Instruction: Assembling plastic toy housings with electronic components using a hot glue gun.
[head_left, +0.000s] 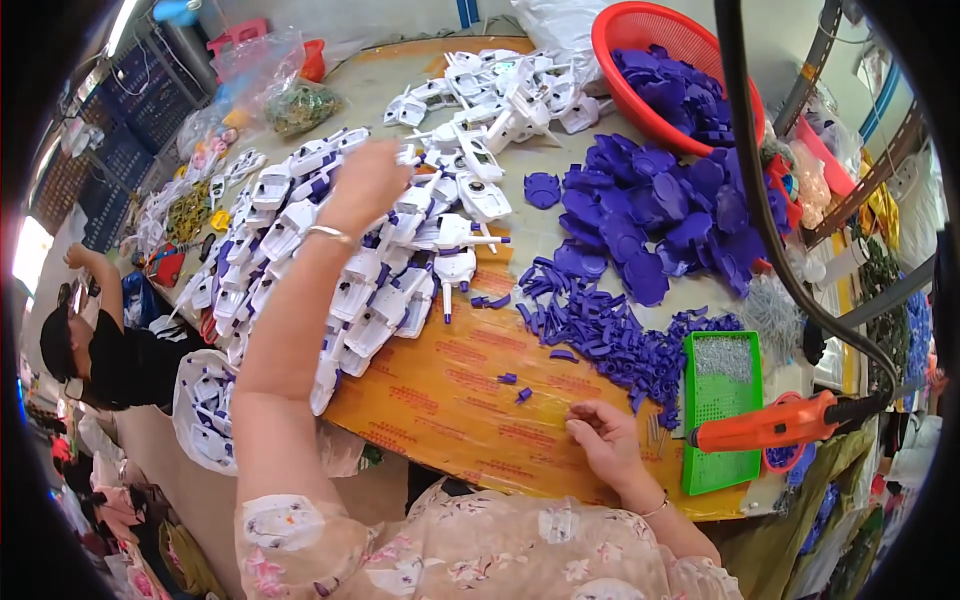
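Observation:
My left hand (372,182) reaches over the big pile of white plastic housings with purple ends (300,235) on the left of the table. Its fingers are smeared and partly hidden, so its grip does not show. Low over the table's front part, my right hand (610,445) is loosely curled, thumb near the forefinger; anything between them is too small to make out. Two small purple plastic pieces (515,388) lie on the tabletop to its left. Beyond it spreads a heap of small purple strips (610,335), and behind that a heap of flat purple covers (650,200).
A red basket (625,95) with more purple covers stands at the far right. An orange electric screwdriver (765,424) hangs over a green tray (690,470) of small screws. A dark cable (750,150) runs down the right side. Another person (110,350) sits at the left.

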